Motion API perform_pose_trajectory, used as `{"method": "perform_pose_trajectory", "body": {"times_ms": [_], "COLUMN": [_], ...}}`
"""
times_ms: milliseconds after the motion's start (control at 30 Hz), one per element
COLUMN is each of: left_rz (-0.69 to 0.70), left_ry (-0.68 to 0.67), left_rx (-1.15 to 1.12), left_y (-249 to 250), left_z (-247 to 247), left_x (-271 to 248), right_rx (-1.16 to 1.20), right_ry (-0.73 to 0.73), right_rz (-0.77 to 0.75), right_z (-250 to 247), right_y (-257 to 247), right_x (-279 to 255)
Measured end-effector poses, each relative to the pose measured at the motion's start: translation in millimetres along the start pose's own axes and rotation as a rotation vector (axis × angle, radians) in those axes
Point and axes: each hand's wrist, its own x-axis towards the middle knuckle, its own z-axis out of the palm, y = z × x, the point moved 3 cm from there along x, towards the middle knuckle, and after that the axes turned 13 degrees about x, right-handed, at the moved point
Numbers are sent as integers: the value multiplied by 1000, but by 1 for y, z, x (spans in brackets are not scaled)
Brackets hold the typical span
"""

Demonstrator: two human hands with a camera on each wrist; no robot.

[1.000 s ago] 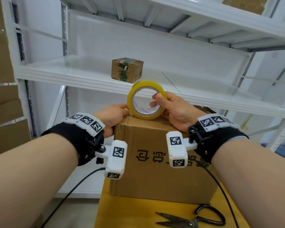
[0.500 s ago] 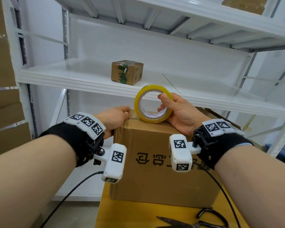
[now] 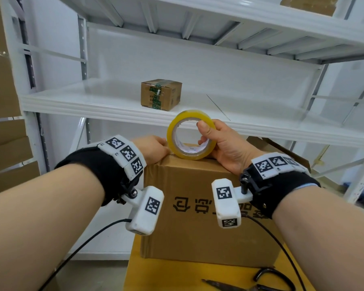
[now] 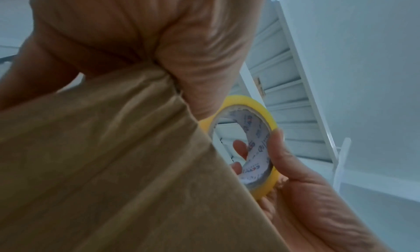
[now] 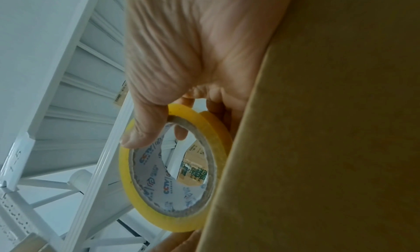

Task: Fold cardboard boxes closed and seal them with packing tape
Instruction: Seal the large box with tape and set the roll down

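A brown cardboard box (image 3: 198, 181) with black print stands on a yellow table. A yellow roll of packing tape (image 3: 189, 114) stands on edge on the box's top. My right hand (image 3: 204, 133) grips the roll, thumb on the upper rim and fingers through the core. The right wrist view shows the same hold on the tape roll (image 5: 177, 223) beside the box (image 5: 329, 148). My left hand (image 3: 153, 148) clasps the box's top left corner, thumb next to the roll. In the left wrist view the left hand (image 4: 136, 31) wraps over the box (image 4: 113, 166); its fingertips are hidden.
Black scissors (image 3: 240, 285) lie on the yellow table (image 3: 166, 276) in front of the box. A small taped box (image 3: 161, 94) sits on the white shelf (image 3: 93, 101) behind. Stacked cardboard (image 3: 0, 101) lines the left side. Another open carton (image 3: 282, 150) is behind at right.
The tape roll has shifted a little to the right along the box top. My right thumb has moved from inside the core up onto the rim. The left hand stays at the corner.
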Motion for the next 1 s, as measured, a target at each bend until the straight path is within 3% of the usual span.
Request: {"method": "perform_pose_trajectory", "body": {"times_ms": [133,300,333,400,500,633,867,1000], "left_rz": [34,-32,-11,130,281,251,175,229], "left_ry": [-51,-194,-248,-318,-342,-244,-128,-104], "left_rx": [53,-542,-658,-683,-323,197,575,616], "left_y": [5,-14,-18,-23,-24,-31,-34,-18], "left_z": [1,7,7,3,1,-2,-11,-1], "left_x": [-1,-1,0,-4,-11,0,10,8], "right_rx": [-34,-38,-34,-34,-40,-42,-81,-62], "right_ry": [-11,25,34,48,72,90,82,53], "right_rz": [12,5,5,3,15,17,15,34], "right_z": [0,2,2,3,3,7,26,19], "right_y": [1,0,-1,-1,-1,0,6,3], "right_x": [-1,-4,-4,-4,-4,-2,8,8]}}
